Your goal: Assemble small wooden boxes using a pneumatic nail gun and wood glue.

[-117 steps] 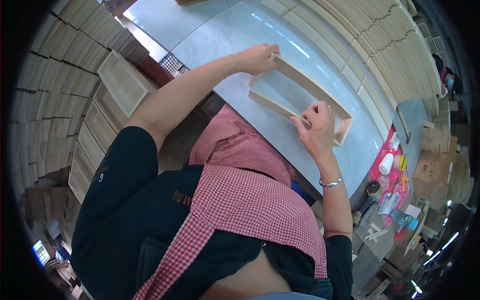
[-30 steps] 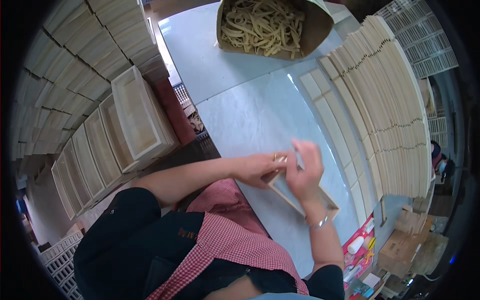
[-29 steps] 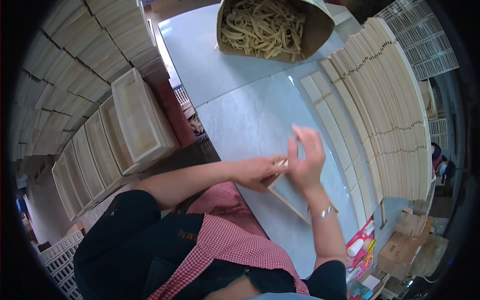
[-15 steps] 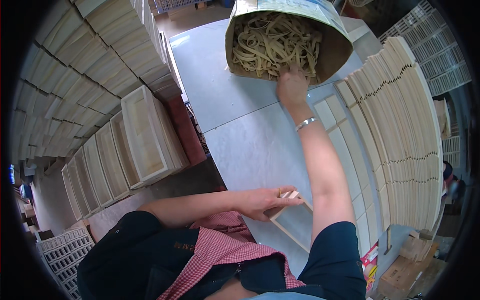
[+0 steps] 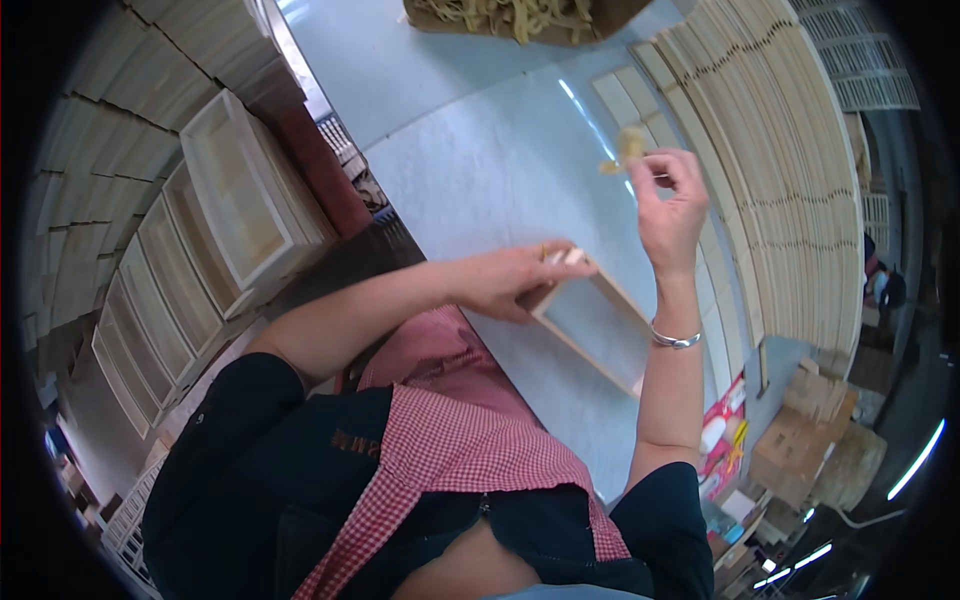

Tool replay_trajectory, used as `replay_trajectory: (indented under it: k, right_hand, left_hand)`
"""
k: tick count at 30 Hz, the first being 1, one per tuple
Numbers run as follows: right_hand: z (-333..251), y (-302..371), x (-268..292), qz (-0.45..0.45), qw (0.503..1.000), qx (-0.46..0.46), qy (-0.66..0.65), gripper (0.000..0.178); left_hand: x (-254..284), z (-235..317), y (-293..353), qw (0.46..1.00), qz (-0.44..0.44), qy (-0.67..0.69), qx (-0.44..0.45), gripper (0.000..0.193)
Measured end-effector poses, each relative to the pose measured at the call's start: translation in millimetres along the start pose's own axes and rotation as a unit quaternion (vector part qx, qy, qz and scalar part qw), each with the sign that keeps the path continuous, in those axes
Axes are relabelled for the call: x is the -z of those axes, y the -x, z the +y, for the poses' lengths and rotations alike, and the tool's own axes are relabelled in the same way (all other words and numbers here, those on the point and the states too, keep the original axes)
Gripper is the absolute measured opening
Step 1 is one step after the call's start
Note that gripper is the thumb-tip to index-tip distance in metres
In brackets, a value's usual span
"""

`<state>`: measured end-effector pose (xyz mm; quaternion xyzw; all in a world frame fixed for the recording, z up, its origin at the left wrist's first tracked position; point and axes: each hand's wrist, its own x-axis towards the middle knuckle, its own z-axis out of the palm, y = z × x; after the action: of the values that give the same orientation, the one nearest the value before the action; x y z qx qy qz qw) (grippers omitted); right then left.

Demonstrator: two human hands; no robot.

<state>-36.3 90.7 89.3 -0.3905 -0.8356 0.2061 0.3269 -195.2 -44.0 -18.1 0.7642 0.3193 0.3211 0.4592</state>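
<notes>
My left hand (image 5: 515,280) is closed around one end of a rectangular pale wooden frame (image 5: 588,354). Small light-coloured ends show at its fingertips, too blurred to make out fully. The frame lies slanted over the grey tabletop, close to my apron. My right hand (image 5: 672,215) is raised to the right of it, thumb and fingers pinched on a tan rubber band (image 5: 631,142), which is smeared by motion. At the top edge, a brown sack (image 5: 602,33) lies with its mouth toward me, and many more tan bands (image 5: 505,14) fill it. Most of the sack is cut off.
Long stacks of thin wooden strips (image 5: 790,170) line the table's right side. Pale flat pieces (image 5: 617,98) lie beside them. Shallow wooden trays (image 5: 232,190) stand stacked at the left, below tall piles of boards (image 5: 130,140). Cardboard boxes (image 5: 800,430) sit at lower right.
My right hand has come out of the sack and back toward me, carrying a rubber band. My left hand still grips the frame. The whole view has shifted, leaving the sack mostly out of the picture.
</notes>
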Motion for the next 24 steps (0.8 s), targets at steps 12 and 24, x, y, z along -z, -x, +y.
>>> replay_trajectory:
  k: [12,24]
  right_hand:
    - [20,82,35,-0.082,0.979,-0.168,-0.076,0.006]
    - [-19,103,14,-0.191,0.978,-0.066,0.048,0.01]
  left_hand:
    - [2,15,-3,0.993,-0.017,-0.023,0.115,0.118]
    - [2,12,-2,0.992,-0.005,-0.029,0.12,0.114]
